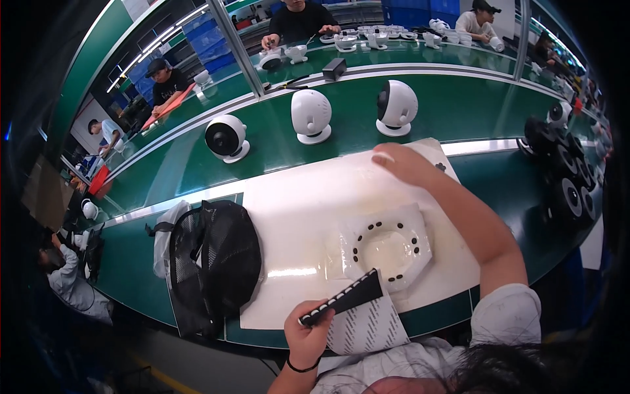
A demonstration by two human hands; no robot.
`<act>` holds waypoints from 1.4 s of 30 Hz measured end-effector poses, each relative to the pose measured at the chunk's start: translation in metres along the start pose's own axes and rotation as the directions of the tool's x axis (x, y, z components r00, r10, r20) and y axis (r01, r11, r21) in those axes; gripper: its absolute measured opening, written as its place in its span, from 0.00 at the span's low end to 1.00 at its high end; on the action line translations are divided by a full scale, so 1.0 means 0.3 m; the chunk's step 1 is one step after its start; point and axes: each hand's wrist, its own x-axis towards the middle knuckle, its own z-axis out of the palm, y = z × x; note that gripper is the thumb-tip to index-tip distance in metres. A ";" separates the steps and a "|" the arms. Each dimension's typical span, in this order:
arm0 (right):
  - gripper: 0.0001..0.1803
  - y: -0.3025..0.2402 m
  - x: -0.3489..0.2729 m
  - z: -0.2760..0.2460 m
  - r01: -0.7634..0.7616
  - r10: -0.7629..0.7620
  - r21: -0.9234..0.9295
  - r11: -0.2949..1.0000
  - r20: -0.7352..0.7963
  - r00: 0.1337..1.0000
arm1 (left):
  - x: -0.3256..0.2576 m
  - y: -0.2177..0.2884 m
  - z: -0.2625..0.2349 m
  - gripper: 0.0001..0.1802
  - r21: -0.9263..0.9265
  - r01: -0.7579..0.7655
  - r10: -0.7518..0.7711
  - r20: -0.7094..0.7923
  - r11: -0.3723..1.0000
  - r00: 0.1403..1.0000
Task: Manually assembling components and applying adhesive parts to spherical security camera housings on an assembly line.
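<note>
My left hand (pixel 308 335), near the board's front edge, grips a black strip (pixel 348 299) with a row of white marks along it. A white sheet (pixel 367 328) printed with slanted dark lines hangs beside the strip. My right hand (pixel 407 165) is over the far right of the white board (pixel 295 197), its fingers curled together. A small white bit shows at those fingertips, too small to name. Between the hands lies a white octagonal fixture (pixel 420 246) with a round recess and several small black oval pads (pixel 356 251) around it.
Three white round-headed cameras on stands, among them the left one (pixel 226 138), are on the green bench (pixel 170 164). A black mesh bag (pixel 226 256) lies at left. Black-and-white round units (pixel 567 197) are piled at right. Co-workers (pixel 298 23) sit across a metal frame (pixel 236 49).
</note>
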 end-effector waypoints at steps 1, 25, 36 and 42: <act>0.25 0.091 0.046 0.011 -0.069 0.049 -0.229 0.971 -0.092 0.995 | 0.002 -0.005 0.000 0.11 0.024 -0.014 0.014 0.028 1.000 1.000; 0.14 -0.323 -0.407 -0.085 -0.041 0.163 0.812 0.582 -0.066 0.984 | 0.011 -0.005 -0.041 0.12 0.026 -0.316 0.297 0.271 0.949 0.916; 0.15 -0.361 -0.523 -0.084 0.574 -0.598 -0.169 0.801 -0.259 0.759 | 0.001 -0.029 -0.063 0.11 -0.018 -0.265 0.263 0.202 0.964 0.944; 0.08 -0.456 -0.557 -0.042 0.689 -0.719 -0.239 0.685 -0.064 0.692 | 0.003 -0.020 -0.064 0.10 -0.055 -0.246 0.252 0.205 0.968 0.946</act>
